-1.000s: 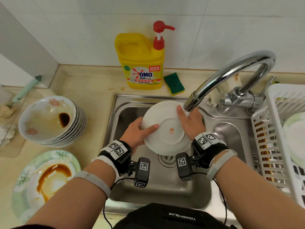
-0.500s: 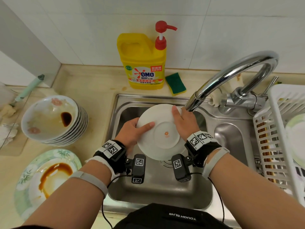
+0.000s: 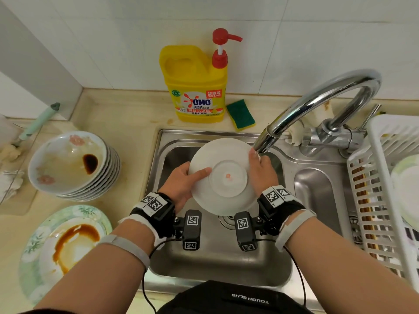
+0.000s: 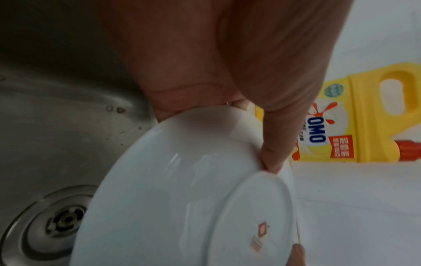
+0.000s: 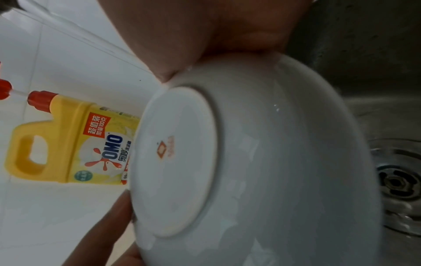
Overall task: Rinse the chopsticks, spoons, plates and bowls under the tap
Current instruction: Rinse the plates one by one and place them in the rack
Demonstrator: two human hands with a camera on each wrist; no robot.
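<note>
A white plate (image 3: 223,177) is held over the sink (image 3: 317,191) with its underside and red stamp facing me. My left hand (image 3: 181,182) grips its left rim, thumb lying across the back. My right hand (image 3: 260,171) grips the right rim just under the tap spout (image 3: 265,141). In the left wrist view the plate (image 4: 182,198) fills the lower frame with my thumb (image 4: 275,144) pressed by the foot ring. The right wrist view shows the plate (image 5: 273,162) and its stamp, with my thumb (image 5: 170,68) on its back. Whether water is flowing is unclear.
A stack of dirty bowls (image 3: 72,164) and a sauce-stained plate (image 3: 65,248) sit on the counter at left. A yellow detergent bottle (image 3: 197,87) and green sponge (image 3: 240,114) stand behind the sink. A white drying rack (image 3: 385,200) holding dishes is at right.
Both hands have turned and tilted the plate slightly and shifted it a little left and up under the spout. Their grip on the rim stays the same.
</note>
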